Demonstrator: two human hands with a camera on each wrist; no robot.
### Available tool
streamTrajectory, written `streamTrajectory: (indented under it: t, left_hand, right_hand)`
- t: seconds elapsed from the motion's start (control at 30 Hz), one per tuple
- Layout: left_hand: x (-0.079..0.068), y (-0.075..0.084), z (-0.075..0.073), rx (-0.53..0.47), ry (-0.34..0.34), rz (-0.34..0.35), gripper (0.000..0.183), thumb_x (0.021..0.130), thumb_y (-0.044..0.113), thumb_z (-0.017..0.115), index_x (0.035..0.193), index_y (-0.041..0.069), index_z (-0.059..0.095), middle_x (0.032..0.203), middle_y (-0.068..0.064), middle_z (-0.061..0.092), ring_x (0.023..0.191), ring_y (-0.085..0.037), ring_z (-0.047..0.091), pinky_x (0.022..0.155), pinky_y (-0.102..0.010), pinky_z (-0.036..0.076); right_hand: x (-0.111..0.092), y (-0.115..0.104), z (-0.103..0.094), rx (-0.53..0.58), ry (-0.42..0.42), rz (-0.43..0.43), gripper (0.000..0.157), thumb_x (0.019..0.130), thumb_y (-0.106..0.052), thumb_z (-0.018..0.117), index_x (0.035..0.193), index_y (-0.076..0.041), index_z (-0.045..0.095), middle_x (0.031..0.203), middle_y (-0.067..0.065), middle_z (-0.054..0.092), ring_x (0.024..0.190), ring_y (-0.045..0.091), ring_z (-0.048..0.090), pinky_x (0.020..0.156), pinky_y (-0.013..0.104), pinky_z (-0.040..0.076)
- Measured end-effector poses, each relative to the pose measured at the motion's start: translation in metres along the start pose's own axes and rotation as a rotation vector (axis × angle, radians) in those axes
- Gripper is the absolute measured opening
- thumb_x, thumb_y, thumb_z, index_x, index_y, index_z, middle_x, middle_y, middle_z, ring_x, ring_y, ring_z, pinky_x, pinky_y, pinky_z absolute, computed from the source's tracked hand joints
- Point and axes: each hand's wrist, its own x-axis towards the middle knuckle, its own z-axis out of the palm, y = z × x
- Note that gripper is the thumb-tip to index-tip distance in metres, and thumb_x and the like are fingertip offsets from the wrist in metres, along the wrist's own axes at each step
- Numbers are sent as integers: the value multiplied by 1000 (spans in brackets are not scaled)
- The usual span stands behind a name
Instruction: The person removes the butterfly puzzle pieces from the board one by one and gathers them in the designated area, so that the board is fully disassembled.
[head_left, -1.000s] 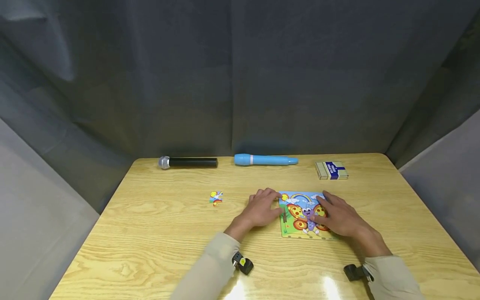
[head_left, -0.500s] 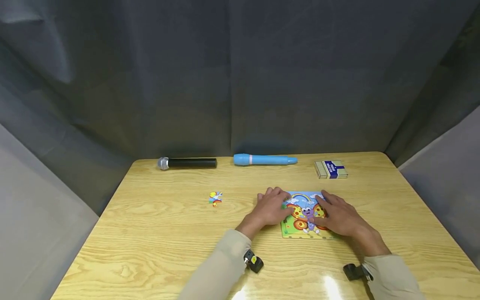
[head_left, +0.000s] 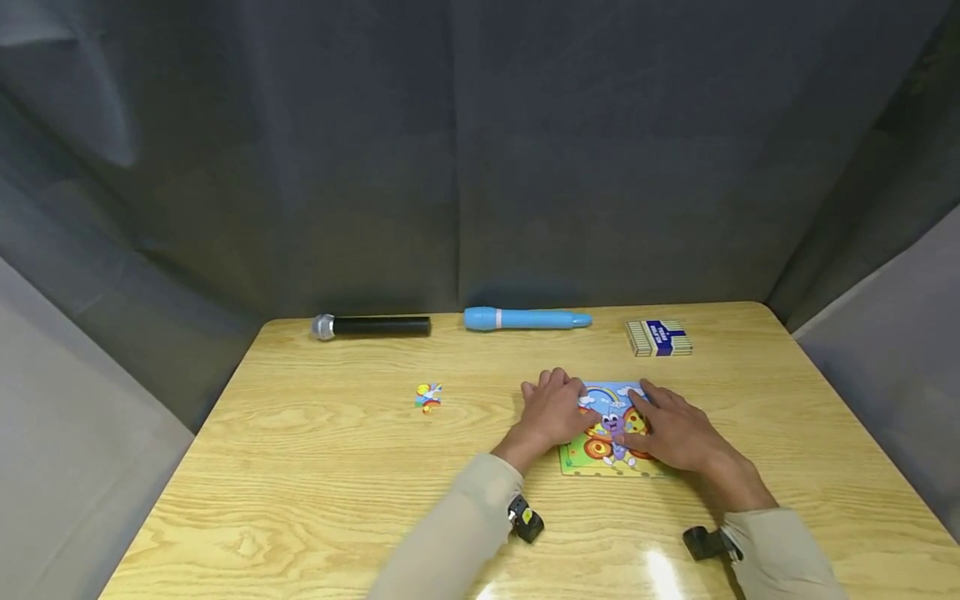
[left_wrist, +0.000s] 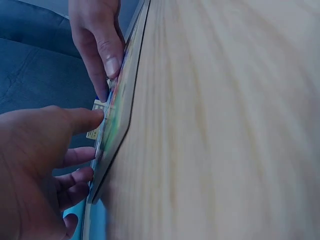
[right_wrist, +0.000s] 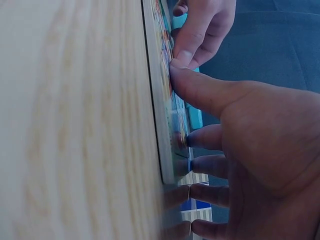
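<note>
The left hand [head_left: 551, 415] and right hand [head_left: 684, 429], unclenched with fingers relaxed, touch a butterfly puzzle [head_left: 600, 463] lying flat on the counter [head_left: 300, 508]. A loose piece [head_left: 428, 397] lies left of it; farther back lies a striped box [head_left: 660, 338].

Viewed from a person's head, the widest shot looks forward and down across a wooden table [head_left: 315, 483] to a dark curtain [head_left: 360, 167]. Worn at the wrists, the left wrist camera [head_left: 527, 522] and right wrist camera [head_left: 702, 543] look in low and close from opposite sides, the wooden table seeming tipped on edge in each; all three views share the butterfly board [head_left: 612, 427], the left hand [head_left: 551, 412] and the right hand [head_left: 681, 429].
</note>
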Motion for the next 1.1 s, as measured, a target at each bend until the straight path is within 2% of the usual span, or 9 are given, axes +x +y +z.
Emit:
streamTrajectory:
  t: [0.13,0.4,0.8,1.1]
  left_hand:
    - [1,5,-1,-13,-3,-21,39,83,54,67,109,25,61,106,7,53,98,-12,44,77,-35,25]
    - [5,10,2,-71,-7,-41,52,82,45,71,128,26,54,112,5,59,97,-13,49,77,-34,26]
    - [6,11,1,-139,-50,-87,53,82,44,73,129,27,58,109,4,58,94,-12,48,79,-35,26]
    - [7,12,1,-150,-22,-62,48,81,42,74,125,31,59,107,8,57,92,-11,46,79,-33,25]
  right_hand:
    - [0,0,-1,8,-4,8,86,87,-58,59,148,-2,36,155,29,23,139,52,24,102,72,25]
    - [-1,0,1,5,2,6,87,86,-60,59,147,-2,37,154,29,24,138,52,25,102,71,25]
    - [-1,-2,1,-8,1,6,88,86,-61,59,147,-3,38,154,28,24,139,51,25,101,71,26]
    - [-1,-1,3,-7,4,12,87,86,-61,59,147,-3,37,155,28,24,139,52,24,102,72,25]
